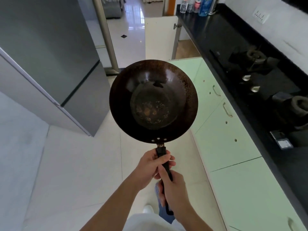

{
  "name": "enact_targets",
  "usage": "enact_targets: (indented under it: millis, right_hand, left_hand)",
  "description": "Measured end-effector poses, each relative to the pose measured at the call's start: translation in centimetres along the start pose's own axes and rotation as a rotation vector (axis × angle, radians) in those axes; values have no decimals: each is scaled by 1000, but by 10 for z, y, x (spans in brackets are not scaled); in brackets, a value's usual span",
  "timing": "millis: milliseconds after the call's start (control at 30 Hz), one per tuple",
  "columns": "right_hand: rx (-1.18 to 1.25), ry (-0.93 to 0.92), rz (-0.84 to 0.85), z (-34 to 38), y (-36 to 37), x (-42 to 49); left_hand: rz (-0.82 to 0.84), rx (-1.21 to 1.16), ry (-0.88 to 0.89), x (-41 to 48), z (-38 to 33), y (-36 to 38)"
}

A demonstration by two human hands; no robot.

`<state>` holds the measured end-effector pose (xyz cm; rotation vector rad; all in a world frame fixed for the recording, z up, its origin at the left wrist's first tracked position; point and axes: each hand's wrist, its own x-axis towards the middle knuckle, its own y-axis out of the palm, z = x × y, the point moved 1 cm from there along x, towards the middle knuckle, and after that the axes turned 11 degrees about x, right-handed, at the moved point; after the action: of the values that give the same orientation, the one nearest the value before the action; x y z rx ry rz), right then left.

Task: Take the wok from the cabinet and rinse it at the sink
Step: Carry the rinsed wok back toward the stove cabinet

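Our right hand (174,190) curled round the rear of the handle (161,151), our left hand (149,166) clamped on it nearer the bowl, wok (153,100) held above the floor (75,164), brown residue inside, green cabinets (230,144) right, fridge (55,55) left, hob (260,84) beyond, bottles (196,5) farthest

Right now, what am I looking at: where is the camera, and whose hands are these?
No machine here. A person wears one wide-angle camera on the head, looking down. Both hands grip the black handle of a dark round metal wok: the left hand nearer the bowl, the right hand behind it. The wok, brown-spotted inside, hangs over the pale floor. On the right, a black countertop carries a gas stove above pale green cabinet doors; a tall grey refrigerator stands left.
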<state>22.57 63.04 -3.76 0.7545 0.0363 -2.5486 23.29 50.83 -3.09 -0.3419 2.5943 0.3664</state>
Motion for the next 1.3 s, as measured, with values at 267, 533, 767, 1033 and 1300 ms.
enact_targets:
  millis: [267,533,767,1033,1300]
  right_hand:
    - [28,30,96,65,15,134]
    - [-40,-26,166,157,26,258]
    - [-123,-47,205,202,40,328]
    - [-199,1,222,237,90,422]
    - [-104,-20,178,301,185,527]
  left_hand:
    - [-100,-42,4,112,-68,-42]
    - [-181,-45,52,225,-155,-72]
    - [-243,-36,39,283,-200,-98]
    - [-294,-71,30,356,-238,-168]
    - [-227,-57,32,442,-322,-278]
